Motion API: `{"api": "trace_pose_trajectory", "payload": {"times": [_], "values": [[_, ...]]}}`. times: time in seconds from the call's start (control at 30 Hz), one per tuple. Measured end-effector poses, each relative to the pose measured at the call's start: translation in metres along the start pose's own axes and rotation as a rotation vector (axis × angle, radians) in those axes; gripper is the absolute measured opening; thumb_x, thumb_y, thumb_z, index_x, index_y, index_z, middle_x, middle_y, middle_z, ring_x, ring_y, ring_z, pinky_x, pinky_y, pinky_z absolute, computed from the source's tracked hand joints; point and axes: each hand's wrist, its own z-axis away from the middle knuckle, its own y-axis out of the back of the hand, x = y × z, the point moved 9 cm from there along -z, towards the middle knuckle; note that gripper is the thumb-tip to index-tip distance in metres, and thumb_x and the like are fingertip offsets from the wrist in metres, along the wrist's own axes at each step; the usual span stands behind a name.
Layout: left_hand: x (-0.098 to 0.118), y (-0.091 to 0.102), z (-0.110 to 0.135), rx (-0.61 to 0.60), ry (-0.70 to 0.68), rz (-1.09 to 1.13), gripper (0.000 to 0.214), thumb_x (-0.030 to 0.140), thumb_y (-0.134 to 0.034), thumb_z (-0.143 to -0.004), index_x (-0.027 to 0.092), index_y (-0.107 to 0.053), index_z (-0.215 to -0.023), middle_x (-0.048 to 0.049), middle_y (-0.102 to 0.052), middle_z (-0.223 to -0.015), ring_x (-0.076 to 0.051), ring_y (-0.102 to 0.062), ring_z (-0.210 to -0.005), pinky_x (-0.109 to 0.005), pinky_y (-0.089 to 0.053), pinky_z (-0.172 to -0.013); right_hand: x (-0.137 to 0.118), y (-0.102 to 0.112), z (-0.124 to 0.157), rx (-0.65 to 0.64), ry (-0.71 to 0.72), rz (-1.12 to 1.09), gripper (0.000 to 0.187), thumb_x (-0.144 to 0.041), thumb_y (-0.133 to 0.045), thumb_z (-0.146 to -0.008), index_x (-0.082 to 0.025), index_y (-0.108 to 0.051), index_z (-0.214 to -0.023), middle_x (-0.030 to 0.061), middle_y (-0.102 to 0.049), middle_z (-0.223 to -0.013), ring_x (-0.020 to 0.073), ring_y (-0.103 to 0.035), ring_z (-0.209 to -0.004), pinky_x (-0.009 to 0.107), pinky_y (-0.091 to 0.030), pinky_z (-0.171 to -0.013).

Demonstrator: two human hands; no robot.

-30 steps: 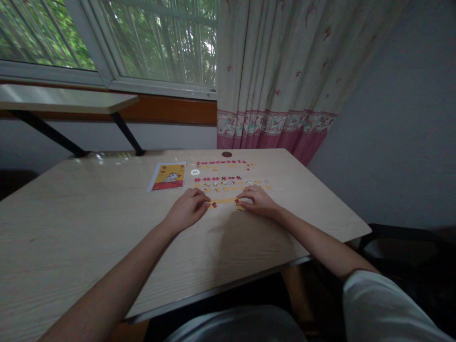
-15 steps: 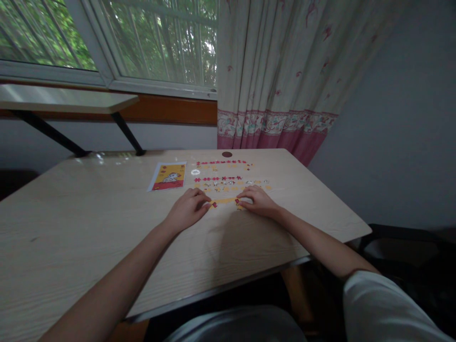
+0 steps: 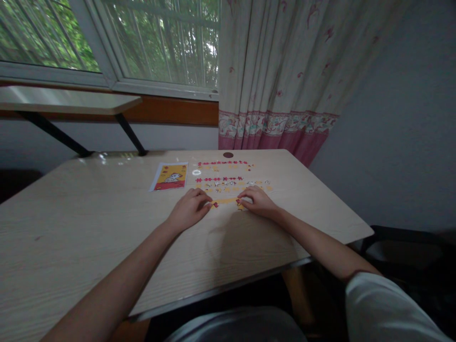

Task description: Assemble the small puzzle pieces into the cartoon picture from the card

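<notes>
A short strip of joined yellow puzzle pieces lies on the wooden table between my hands. My left hand rests curled at the strip's left end, its fingertips pinched on the end piece. My right hand is curled at the strip's right end, fingers pressed on the pieces there. Beyond the hands, rows of loose red, yellow and white puzzle pieces are laid out. A yellow and red picture card with a white animal lies to their left.
A small white ring and a dark round cap sit near the far pieces. A shelf on black brackets hangs under the window. A floral curtain falls behind the table. A dark chair stands at the right.
Both hands stay at the ends of the yellow strip. The view has shifted very slightly; nothing on the table has moved.
</notes>
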Motion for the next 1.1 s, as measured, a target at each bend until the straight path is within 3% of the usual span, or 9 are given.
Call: {"api": "trace_pose_trajectory", "payload": {"times": [1.1], "values": [[-0.0026, -0.0014, -0.0009, -0.016, -0.012, 0.031, 0.028, 0.038, -0.052, -0.084, 0.019, -0.067, -0.096, -0.0087, -0.061, -0.095, -0.024, -0.054, -0.090, -0.038, -0.044, -0.082, 0.0013, -0.0005, 0.0012, -0.023, 0.019, 0.009, 0.023, -0.036, -0.059, -0.083, -0.019, -0.068, -0.094, 0.0061, -0.064, -0.092, 0.0162, -0.056, -0.090, 0.031, -0.039, -0.085]]}}
